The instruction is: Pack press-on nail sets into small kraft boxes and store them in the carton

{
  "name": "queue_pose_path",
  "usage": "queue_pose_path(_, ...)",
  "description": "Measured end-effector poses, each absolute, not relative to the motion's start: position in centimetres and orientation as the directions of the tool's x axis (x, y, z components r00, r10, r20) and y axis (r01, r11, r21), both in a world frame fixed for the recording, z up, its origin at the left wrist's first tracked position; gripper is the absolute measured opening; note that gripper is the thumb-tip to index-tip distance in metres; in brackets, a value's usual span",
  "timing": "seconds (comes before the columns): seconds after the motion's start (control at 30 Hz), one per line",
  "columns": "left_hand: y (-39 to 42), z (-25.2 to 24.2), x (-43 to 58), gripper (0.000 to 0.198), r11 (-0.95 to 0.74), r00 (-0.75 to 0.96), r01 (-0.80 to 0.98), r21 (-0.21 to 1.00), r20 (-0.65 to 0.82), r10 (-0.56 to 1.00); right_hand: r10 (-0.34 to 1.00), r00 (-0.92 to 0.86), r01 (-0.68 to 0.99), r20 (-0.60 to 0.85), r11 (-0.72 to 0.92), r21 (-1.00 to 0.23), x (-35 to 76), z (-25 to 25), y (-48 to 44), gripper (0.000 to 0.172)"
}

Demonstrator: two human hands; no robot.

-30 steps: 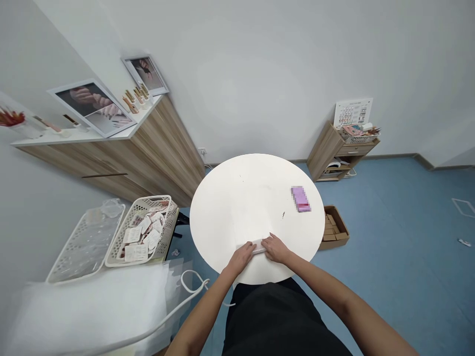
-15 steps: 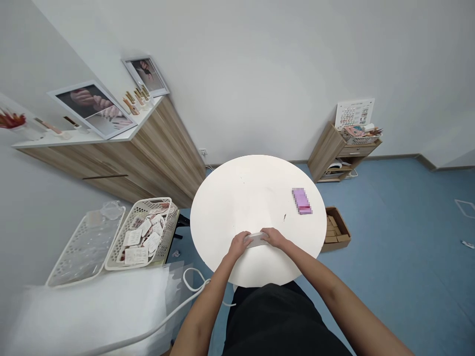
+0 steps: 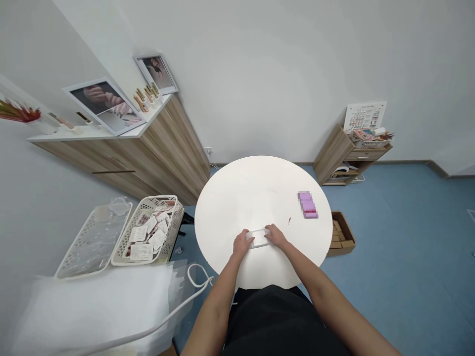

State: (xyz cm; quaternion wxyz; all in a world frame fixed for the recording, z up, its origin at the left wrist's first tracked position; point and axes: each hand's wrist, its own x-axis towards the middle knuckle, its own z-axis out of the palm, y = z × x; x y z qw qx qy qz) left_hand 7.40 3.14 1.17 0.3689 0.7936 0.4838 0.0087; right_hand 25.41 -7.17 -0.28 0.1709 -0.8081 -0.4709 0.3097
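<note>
A small clear plastic packet (image 3: 259,238) lies on the near part of the round white table (image 3: 237,198). My left hand (image 3: 242,243) grips its left end with curled fingers. My right hand (image 3: 275,234) grips its right end the same way. Both forearms reach in from the bottom of the view. What is inside the packet is too small to make out.
A pink phone-sized object (image 3: 308,204) lies on the table's right side. Two white baskets (image 3: 148,230) stand at the left, one holding several packets. A wooden cabinet (image 3: 156,148), a small shelf unit (image 3: 343,153) and a cardboard box (image 3: 341,232) ring the table.
Both hands have moved a little further onto the table with the packet between them. The camera has shifted slightly to the left.
</note>
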Motion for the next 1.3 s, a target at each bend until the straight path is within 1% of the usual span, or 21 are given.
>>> queue_pose_path(0.07, 3.0, 1.0, 6.3, 0.032, -0.284, 0.523, 0.784, 0.552, -0.341, 0.781, 0.851, 0.394, 0.658, -0.347, -0.525, -0.540, 25.7, -0.4, -7.8, 0.042)
queue_pose_path(0.13, 3.1, 0.6, 4.9, 0.036, -0.342, 0.543, 0.789, 0.510, -0.319, 0.777, 0.845, 0.412, 0.674, -0.342, -0.535, -0.510, 26.3, -0.3, -8.7, 0.044)
queue_pose_path(0.2, 3.2, 0.3, 3.5, 0.041, -0.426, 0.578, 0.774, 0.468, -0.246, 0.778, 0.839, 0.425, 0.685, -0.341, -0.544, -0.484, 27.1, -0.1, -9.6, 0.047)
queue_pose_path(0.27, 3.2, 0.1, 2.7, 0.046, -0.513, 0.603, 0.753, 0.413, -0.120, 0.788, 0.835, 0.447, 0.705, -0.322, -0.550, -0.447, 27.7, 0.4, -10.3, 0.048)
queue_pose_path(0.37, 2.8, 0.4, 3.1, 0.050, -0.643, 0.665, 0.683, 0.347, 0.069, 0.744, 0.861, 0.466, 0.787, -0.201, -0.508, -0.350, 27.5, 1.1, -10.7, 0.049)
queue_pose_path(0.43, 2.1, 0.6, 4.2, 0.051, -0.754, 0.763, 0.568, 0.330, 0.130, 0.633, 0.918, 0.385, 0.863, -0.101, -0.396, -0.313, 26.6, 1.5, -10.5, 0.051)
queue_pose_path(0.53, 0.7, 0.4, 5.8, 0.057, -0.870, 0.892, 0.388, 0.304, 0.111, 0.437, 0.991, 0.131, 0.940, -0.034, -0.135, -0.314, 24.6, 1.7, -10.0, 0.056)
queue_pose_path(0.6, -0.1, -0.1, 6.3, 0.065, -0.887, 0.917, 0.364, 0.286, 0.061, 0.395, 0.997, 0.032, 0.948, -0.065, -0.051, -0.316, 23.5, 1.4, -10.0, 0.062)
queue_pose_path(0.67, -0.6, -0.5, 6.4, 0.069, -0.881, 0.913, 0.387, 0.271, 0.022, 0.407, 0.993, 0.022, 0.950, -0.117, -0.057, -0.306, 22.9, 1.0, -10.3, 0.067)
queue_pose_path(0.73, -0.8, -0.7, 6.2, 0.070, -0.879, 0.910, 0.400, 0.261, 0.005, 0.416, 0.990, 0.031, 0.955, -0.140, -0.071, -0.288, 22.6, 0.7, -10.7, 0.068)
queue_pose_path(0.87, -0.9, -0.2, 5.9, 0.069, -0.884, 0.915, 0.389, 0.260, 0.004, 0.403, 0.993, 0.021, 0.962, -0.113, -0.050, -0.268, 22.6, 0.4, -11.5, 0.065)
queue_pose_path(0.97, -0.9, 0.2, 5.5, 0.067, -0.891, 0.928, 0.354, 0.286, 0.010, 0.372, 0.997, 0.008, 0.962, -0.080, -0.030, -0.270, 22.4, 0.4, -12.2, 0.061)
queue_pose_path(1.03, -0.8, 0.2, 5.1, 0.065, -0.888, 0.942, 0.320, 0.332, -0.008, 0.336, 0.998, -0.009, 0.963, -0.057, -0.007, -0.271, 22.2, 0.4, -12.7, 0.059)
queue_pose_path(1.17, 0.4, 0.2, 4.5, 0.061, -0.810, 0.954, 0.296, 0.507, -0.117, 0.276, 0.998, -0.026, 0.955, -0.054, 0.009, -0.296, 21.9, 1.0, -13.1, 0.048)
queue_pose_path(1.23, 1.6, 0.7, 4.5, 0.057, -0.717, 0.944, 0.329, 0.614, -0.179, 0.279, 0.995, -0.008, 0.934, -0.098, -0.028, -0.356, 22.3, 1.6, -12.8, 0.041)
queue_pose_path(1.3, 2.8, 1.8, 4.9, 0.050, -0.597, 0.925, 0.374, 0.709, -0.240, 0.295, 0.988, 0.015, 0.890, -0.156, -0.084, -0.447, 23.0, 2.5, -12.0, 0.035)
